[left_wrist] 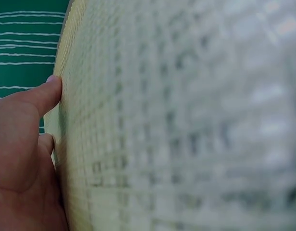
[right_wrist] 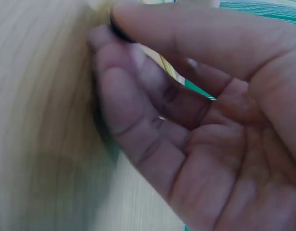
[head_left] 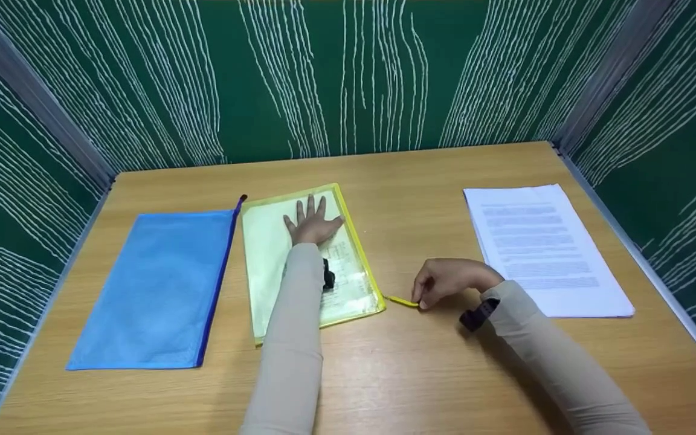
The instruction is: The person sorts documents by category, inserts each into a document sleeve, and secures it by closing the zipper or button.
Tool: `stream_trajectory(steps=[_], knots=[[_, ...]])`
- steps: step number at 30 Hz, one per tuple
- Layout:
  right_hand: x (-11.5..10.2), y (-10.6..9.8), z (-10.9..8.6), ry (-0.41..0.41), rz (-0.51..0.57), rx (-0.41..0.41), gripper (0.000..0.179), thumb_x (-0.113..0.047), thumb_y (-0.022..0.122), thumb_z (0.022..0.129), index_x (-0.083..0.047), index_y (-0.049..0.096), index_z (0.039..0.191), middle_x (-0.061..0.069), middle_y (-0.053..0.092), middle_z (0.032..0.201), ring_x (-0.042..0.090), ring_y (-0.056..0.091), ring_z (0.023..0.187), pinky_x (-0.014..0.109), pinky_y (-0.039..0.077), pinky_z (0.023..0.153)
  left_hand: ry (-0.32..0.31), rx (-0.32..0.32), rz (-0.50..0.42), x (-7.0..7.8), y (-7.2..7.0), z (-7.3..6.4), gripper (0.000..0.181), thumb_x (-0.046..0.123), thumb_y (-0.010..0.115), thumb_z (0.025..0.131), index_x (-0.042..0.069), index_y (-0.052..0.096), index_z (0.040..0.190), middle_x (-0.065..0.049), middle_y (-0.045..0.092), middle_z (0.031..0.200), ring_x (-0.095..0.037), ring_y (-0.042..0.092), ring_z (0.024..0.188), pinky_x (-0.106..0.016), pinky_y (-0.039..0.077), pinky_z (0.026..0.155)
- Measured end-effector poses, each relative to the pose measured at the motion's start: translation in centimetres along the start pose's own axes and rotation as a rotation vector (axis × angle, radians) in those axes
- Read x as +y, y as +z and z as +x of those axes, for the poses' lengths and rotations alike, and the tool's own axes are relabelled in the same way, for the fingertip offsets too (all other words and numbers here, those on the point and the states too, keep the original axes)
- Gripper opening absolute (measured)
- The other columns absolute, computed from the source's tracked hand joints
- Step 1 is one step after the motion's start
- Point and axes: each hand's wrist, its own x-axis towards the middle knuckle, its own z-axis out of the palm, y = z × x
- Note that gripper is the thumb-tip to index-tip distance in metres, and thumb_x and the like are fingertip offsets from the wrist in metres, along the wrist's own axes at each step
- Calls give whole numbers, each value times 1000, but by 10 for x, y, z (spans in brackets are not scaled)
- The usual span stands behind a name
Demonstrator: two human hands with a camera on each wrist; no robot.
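Note:
A yellow-edged mesh zip pouch (head_left: 266, 266) lies flat on the table, with printed paper showing through its clear face. My left hand (head_left: 315, 228) rests on its upper part, fingers spread and straight. In the left wrist view the thumb and part of the left hand (left_wrist: 28, 139) lie against the mesh. From the pouch's lower right corner sticks out a yellow zipper end (head_left: 402, 301). Thumb and fingertips of my right hand (head_left: 451, 281) pinch the tip of it, close over the table. A small dark piece (right_wrist: 120, 30) shows between those fingertips in the right wrist view.
Left of the yellow pouch lies a blue zip pouch (head_left: 154, 290) with a dark purple zipper edge. A stack of printed sheets (head_left: 541, 241) lies at the right, partly behind the right wrist. Green, white-lined panels (head_left: 348, 78) stand around the wooden table (head_left: 408, 374).

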Motion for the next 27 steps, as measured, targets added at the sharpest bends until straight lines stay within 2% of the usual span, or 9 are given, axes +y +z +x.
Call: stream_trajectory(steps=[8, 19, 27], knots=[[4, 3, -7, -15, 22, -51, 12, -3, 73, 80, -3, 76, 92, 10, 74, 91, 2, 55, 68, 16, 45, 62, -1, 0, 14, 0, -3, 0, 77, 60, 42, 93, 27, 10, 156, 0, -7, 163, -27, -17, 148, -60, -16, 113], [3, 7, -7, -3, 45, -108, 13, -2, 73, 78, -3, 76, 90, 8, 74, 87, 2, 53, 63, 15, 41, 57, 10, -21, 3, -2, 0, 3, 78, 59, 44, 93, 28, 10, 156, 1, -9, 163, -26, -19, 148, -59, -17, 113], [4, 9, -8, 2, 58, -87, 11, -6, 75, 79, -4, 75, 90, 2, 73, 86, 2, 58, 71, 16, 47, 67, 25, -42, 2, -7, -2, 5, 77, 56, 44, 93, 28, 9, 156, 1, -11, 163, -26, -20, 148, -59, -18, 112]])
